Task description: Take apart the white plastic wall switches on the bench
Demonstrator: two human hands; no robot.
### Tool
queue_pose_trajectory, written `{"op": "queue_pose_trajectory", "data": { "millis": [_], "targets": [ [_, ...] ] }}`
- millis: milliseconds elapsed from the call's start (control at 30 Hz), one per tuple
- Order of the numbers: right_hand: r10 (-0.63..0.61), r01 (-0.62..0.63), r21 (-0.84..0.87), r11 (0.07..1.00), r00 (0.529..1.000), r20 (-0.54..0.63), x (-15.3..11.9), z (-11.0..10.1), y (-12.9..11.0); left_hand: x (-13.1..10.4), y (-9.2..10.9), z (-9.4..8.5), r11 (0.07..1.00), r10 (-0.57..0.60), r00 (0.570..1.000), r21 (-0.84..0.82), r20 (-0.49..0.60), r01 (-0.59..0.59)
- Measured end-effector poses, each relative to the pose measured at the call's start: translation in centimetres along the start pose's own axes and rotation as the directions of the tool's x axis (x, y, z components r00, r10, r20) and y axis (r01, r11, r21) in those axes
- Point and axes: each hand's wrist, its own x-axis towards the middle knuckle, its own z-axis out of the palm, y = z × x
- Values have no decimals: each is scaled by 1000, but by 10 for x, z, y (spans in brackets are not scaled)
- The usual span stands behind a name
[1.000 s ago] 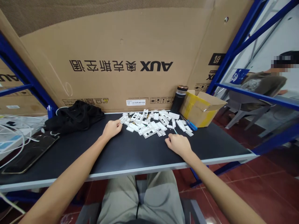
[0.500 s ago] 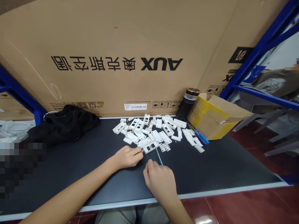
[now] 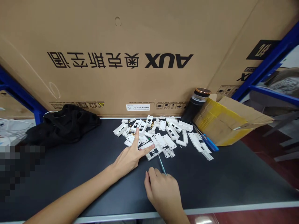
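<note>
Many white plastic housings and plates (image 3: pixel 170 142) lie in a loose pile on the dark tabletop, with small brass-coloured bits among them. My left hand (image 3: pixel 130 155) has its index finger and thumb spread apart over the near left part of the pile, the thumb by a white housing with dark slots (image 3: pixel 154 152). Closer to the table's front edge, my right hand (image 3: pixel 162 189) is curled round a thin screwdriver (image 3: pixel 162 165), whose shaft points away toward that same housing. Most of its handle is hidden by the hand.
A large AUX carton (image 3: pixel 105 87) stands along the back. At the right are a black flask (image 3: pixel 193 104), an opened yellow-taped box (image 3: pixel 219 121) and a blue-handled tool (image 3: pixel 211 143). Black cloth (image 3: pixel 67 124) lies at the left. Blue frame posts flank the table.
My left hand has opened from a closed pose and reached forward over the pile. The view has shifted, with the flask and box now farther right in it.
</note>
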Motion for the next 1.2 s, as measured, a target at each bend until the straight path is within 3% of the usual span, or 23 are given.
{"op": "queue_pose_trajectory", "data": {
  "millis": [133, 233, 300, 367, 400, 467, 533, 733, 1000, 1200],
  "targets": [
    [0, 0, 7, 1000, 1000, 3, 0, 0, 0, -1, 1, 6, 1000, 28, 999, 11, -19, -28],
    [-10, 9, 11, 1000, 1000, 7, 0, 0, 0, -2, 0, 6, 993, 118, 984, 7, -137, -118],
    [-9, 9, 17, 1000, 1000, 5, 0, 0, 0, -2, -1, 3, 970, 236, 928, 12, -290, -243],
    [-7, 7, 25, 1000, 1000, 8, 0, 0, 0, -1, -2, -1, 929, 343, 839, 23, -422, -368],
    [-6, 6, 29, 1000, 1000, 13, 0, 0, 0, -1, -2, -2, 909, 379, 803, 23, -460, -417],
    [0, -1, 36, 999, 1000, 24, -1, 1, 1, 0, -2, -5, 881, 416, 769, 5, -485, -473],
    [15, -17, 45, 999, 999, 33, -1, 1, 1, 2, -2, -7, 867, 424, 765, -25, -485, -497],
    [52, -56, 93, 994, 998, 45, -1, 2, 2, 4, -1, -12, 848, 444, 822, -127, -357, -514],
    [143, -141, 53, 989, 989, -28, -3, 7, 4, 0, -7, -9, 790, 522, 782, -154, -339, -594],
    [130, -132, 66, 989, 991, 41, -4, 7, 7, 0, -7, -6, 780, 509, 793, -209, -336, -589]
  ]
}}
